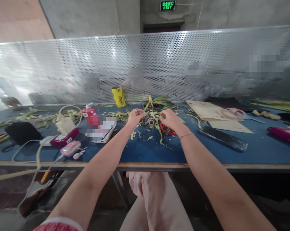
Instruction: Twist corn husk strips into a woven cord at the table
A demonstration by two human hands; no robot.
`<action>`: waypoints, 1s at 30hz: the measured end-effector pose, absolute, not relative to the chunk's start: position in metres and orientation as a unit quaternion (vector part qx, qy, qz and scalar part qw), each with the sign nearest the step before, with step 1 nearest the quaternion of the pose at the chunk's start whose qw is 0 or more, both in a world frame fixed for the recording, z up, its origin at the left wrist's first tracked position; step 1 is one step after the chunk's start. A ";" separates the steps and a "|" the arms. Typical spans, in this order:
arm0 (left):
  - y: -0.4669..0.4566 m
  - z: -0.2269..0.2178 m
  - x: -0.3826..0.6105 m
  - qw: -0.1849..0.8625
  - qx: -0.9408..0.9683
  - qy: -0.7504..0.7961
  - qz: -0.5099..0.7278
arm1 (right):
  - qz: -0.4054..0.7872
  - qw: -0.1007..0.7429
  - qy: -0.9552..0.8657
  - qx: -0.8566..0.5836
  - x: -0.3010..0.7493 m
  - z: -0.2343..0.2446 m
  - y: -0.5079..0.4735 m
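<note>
Two bare hands work over a blue table, near the middle of the frame. The left hand (pixel 136 116) is just left of the middle, with its thumb and fingers close together. The right hand (pixel 169 118) is just right of the middle, and its fingers are bent down to a narrow gap. Both hands are at a messy heap of green and pale leaf strips (pixel 156 113), right in the middle of the frame. The tips are small and a bit blurry, so I cannot tell whether either hand is pinching a strip.

A red ring (pixel 168 132) lies just under the right hand. There is a thin bracelet (pixel 186 135) on the right wrist. Above and left of the heap, a yellow can (pixel 118 97) stands a little tilted. On the right side of the frame, a dark phone (pixel 224 138) lies flat, with tan sheets (pixel 200 110) above it. Left of the left hand are a white pad (pixel 108 125) and a pink box (pixel 90 116). A purple thing (pixel 64 138) sits farther left. Behind the table, a metal screen (pixel 154 54) full of tiny holes goes across the frame.
</note>
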State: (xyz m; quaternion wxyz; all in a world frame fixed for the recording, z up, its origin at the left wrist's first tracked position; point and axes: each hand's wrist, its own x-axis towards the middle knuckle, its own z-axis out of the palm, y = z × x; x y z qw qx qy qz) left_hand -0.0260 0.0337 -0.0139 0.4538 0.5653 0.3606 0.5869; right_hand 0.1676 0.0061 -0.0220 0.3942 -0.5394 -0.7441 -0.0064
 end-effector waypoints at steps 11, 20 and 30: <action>0.024 -0.014 -0.020 0.427 0.647 0.343 0.529 | 0.042 0.446 -0.815 -0.368 0.137 -0.015 -0.009; 0.030 -0.018 -0.019 0.425 0.664 0.329 0.519 | 0.074 0.490 -0.771 -0.399 0.135 -0.017 -0.004; 0.023 -0.012 -0.017 0.576 0.569 0.311 0.498 | 0.103 0.487 -0.760 -0.419 0.137 -0.018 -0.002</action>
